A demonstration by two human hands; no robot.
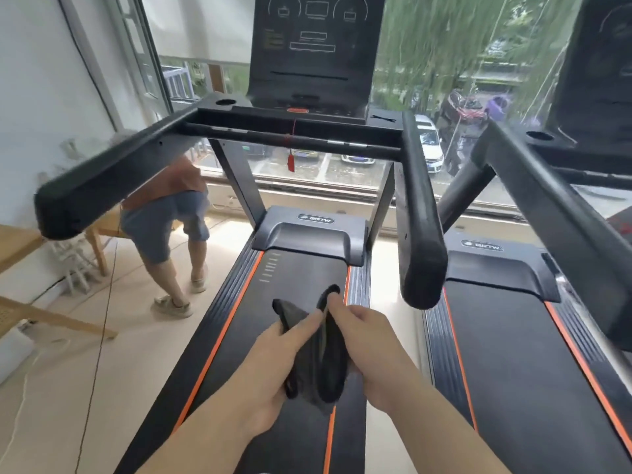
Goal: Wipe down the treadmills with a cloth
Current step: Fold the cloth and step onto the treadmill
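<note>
Black cloth (325, 364), bunched, held in both grips at once: the left hand (273, 357) curls round its near fold, the right hand (369, 347) pinches its upper edge. Directly beneath the grips, the treadmill (301, 278) belt; ahead of and above them, its handrail (420, 217) and console (314, 46). Right of the grips, a second treadmill (506, 354); far left, a person (167, 217) bending
</note>
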